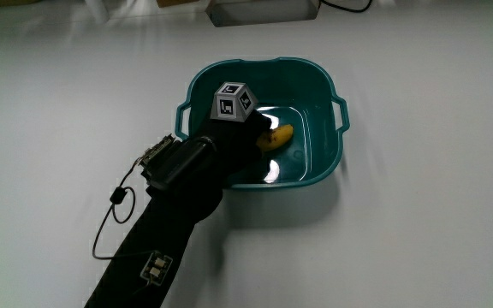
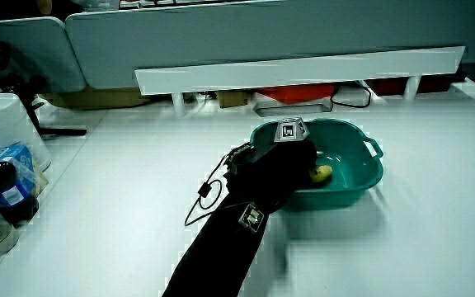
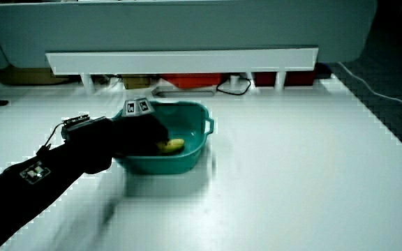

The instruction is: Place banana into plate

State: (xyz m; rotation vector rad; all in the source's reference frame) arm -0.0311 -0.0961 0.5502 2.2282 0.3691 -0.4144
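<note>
A teal basin with two handles stands on the white table; it is a deep tub rather than a flat plate. Inside it a yellow banana rests low, close to the basin's floor. The hand, in a black glove with a patterned cube on its back, reaches over the basin's rim and down into it. Its fingers close around one end of the banana and the other end sticks out. Both side views show the banana poking out from the hand inside the basin.
A thin black cable loops on the table beside the forearm. A dark bottle with a blue label and a white tub stand at the table's edge in a side view. A low white partition runs along the table.
</note>
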